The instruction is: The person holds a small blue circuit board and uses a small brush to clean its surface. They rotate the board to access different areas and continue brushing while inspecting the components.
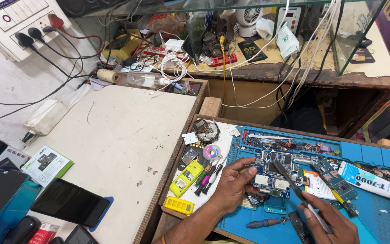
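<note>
My left hand [232,185] grips the left edge of a blue phone circuit board [274,174], holding it over a blue repair mat [375,212]. In my right hand [330,221], tweezers [294,185] are pinched, their tips resting on the middle of the board. Just below the board lies a small blue phone part [274,205]. A blue-handled screwdriver [262,222] lies on the mat between my hands.
A yellow phone [186,177], a yellow battery cover [179,205] and several screwdrivers [209,177] lie left of the mat. A white glue tube [373,182] lies at right. Dark phones [71,203] rest on the pale table [113,135]. Cables and a small fan [249,18] crowd the back shelf.
</note>
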